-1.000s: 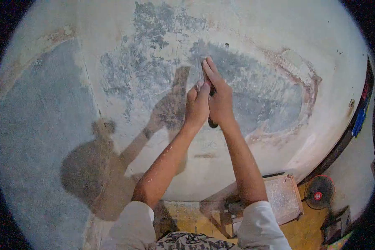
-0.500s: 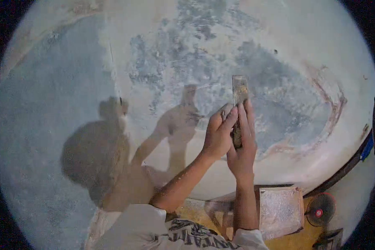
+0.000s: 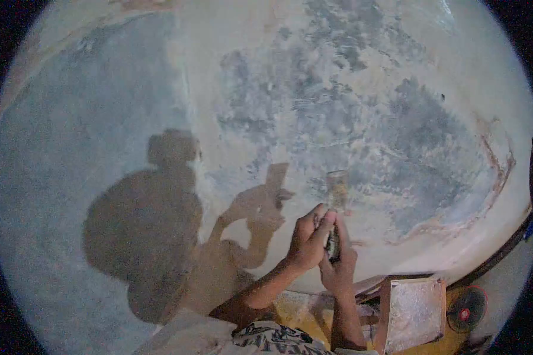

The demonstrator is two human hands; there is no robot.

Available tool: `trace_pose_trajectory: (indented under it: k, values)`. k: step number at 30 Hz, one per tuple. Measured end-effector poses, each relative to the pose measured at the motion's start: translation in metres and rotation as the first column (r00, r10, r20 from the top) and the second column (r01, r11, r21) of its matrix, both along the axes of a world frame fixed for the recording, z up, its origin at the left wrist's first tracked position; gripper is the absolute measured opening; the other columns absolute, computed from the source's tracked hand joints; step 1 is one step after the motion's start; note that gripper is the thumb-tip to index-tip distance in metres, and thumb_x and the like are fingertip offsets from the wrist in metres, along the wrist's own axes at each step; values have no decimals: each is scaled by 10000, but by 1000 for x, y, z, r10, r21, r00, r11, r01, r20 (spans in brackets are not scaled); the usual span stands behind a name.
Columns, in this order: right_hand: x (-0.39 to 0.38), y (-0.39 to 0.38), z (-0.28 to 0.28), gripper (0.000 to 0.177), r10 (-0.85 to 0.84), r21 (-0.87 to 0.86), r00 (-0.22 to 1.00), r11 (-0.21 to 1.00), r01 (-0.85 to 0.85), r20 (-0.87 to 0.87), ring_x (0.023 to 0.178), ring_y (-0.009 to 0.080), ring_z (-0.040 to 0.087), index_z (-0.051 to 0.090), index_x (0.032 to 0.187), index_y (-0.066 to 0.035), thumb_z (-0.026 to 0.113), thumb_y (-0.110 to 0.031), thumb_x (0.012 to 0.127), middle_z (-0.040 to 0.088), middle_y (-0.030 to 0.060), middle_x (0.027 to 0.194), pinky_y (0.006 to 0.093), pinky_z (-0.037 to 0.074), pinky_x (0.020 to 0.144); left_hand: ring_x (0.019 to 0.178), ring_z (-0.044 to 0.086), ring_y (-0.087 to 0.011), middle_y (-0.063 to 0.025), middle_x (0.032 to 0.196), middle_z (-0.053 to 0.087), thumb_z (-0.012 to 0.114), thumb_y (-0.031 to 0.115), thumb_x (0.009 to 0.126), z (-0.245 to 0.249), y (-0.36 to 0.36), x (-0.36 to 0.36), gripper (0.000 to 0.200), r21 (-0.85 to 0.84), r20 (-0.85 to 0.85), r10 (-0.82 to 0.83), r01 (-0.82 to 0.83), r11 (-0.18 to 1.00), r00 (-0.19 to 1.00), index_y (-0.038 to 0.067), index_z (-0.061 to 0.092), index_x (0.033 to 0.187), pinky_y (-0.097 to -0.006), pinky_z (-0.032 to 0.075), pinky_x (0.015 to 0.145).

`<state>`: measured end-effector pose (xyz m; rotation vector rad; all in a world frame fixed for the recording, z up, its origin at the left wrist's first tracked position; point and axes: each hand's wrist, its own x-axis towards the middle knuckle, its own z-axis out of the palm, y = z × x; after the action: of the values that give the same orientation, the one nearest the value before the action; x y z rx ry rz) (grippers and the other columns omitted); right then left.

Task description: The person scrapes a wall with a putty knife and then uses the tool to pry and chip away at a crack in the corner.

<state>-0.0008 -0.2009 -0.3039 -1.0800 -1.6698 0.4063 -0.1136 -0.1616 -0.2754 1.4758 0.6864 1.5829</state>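
Both hands grip a long, narrow sanding block point(image 3: 338, 188), worn and dusty, its far end pointing up the panel. My left hand point(image 3: 309, 238) is closed round the block's near part from the left, thumb along the top. From the right and below, my right hand point(image 3: 339, 265) wraps the same part, its fingers partly hidden. Under the block curves a large vehicle-like body panel point(image 3: 266, 100), off-white with patchy grey areas and scuffed reddish-brown edges. The block lies over the lower part of the mottled patch.
A shadow point(image 3: 142, 219) of a head and arms falls across the panel's left side. Below the panel at lower right stand a dusty, whitish box-like object point(image 3: 417, 313) and a round dark fan point(image 3: 466, 313) with a red centre. Dark trim point(image 3: 503, 245) follows the panel's right edge.
My hands and the sanding block have moved down and to the left over the panel, still gripping together. The view has shifted, so the panel and box appear further right.
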Motion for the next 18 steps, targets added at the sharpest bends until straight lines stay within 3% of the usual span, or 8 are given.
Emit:
trace_pose_trajectory:
  k: [1,3,4,7,8,12,16,18]
  values:
    - [2,5,-1,699,15,75,999,997,-17,36,1245,383,544,386,1454,-33,565,5,779,519,246,1373,406,451,1008,823,573,-80,-50,882,653,484,285,1032,1,0,0,301,18,-48,4,-3,1000,999,13,613,1033,-261,477,769]
    - [3,13,-3,720,-18,211,996,978,-2,92,1187,362,597,368,1461,-22,599,-10,779,571,245,1312,379,475,958,886,650,-129,-103,971,703,464,299,1038,2,0,7,340,-104,103,-149,159,982,984,-10,607,1050,-287,510,812]
    - [5,9,1,729,42,100,999,994,-45,24,1221,367,571,334,1479,-32,600,-25,800,537,250,1350,378,468,969,901,660,-144,-111,980,707,461,301,1039,12,-3,7,346,-151,118,-170,187,971,978,-13,605,1050,-291,513,825]
    - [20,10,15,741,22,204,999,978,-28,30,1229,368,563,312,1493,-46,603,-38,812,512,252,1375,378,470,963,891,674,-164,-126,993,710,454,305,1042,26,0,29,353,-155,164,-220,246,957,962,-15,602,1041,-301,521,822]
    - [32,9,17,749,68,113,998,991,-66,-14,1219,372,568,304,1501,-56,606,-48,815,494,254,1395,374,475,949,879,675,-166,-130,995,709,452,306,1042,29,3,37,354,-131,180,-231,256,958,956,-14,602,1037,-305,524,814]
    - [83,9,35,834,8,135,999,991,-13,40,1060,399,605,286,1518,-101,579,-15,742,523,242,1352,427,485,935,794,682,-175,-102,872,657,434,324,1047,29,27,72,362,183,-250,40,7,983,968,-14,558,1074,-326,534,695]
    - [144,4,82,821,-111,116,991,988,102,75,920,355,651,373,1488,-117,557,20,699,635,216,1172,400,518,856,802,676,-252,-122,824,633,447,288,1044,100,15,104,313,-273,-364,-207,108,956,908,-9,537,1087,-367,503,728]
    - [172,5,109,804,-194,187,969,968,165,152,899,348,658,407,1473,-130,564,29,701,660,206,1101,395,523,836,785,676,-266,-140,801,625,456,242,1037,105,37,123,266,253,-359,47,49,966,932,-5,539,1091,-384,510,722]
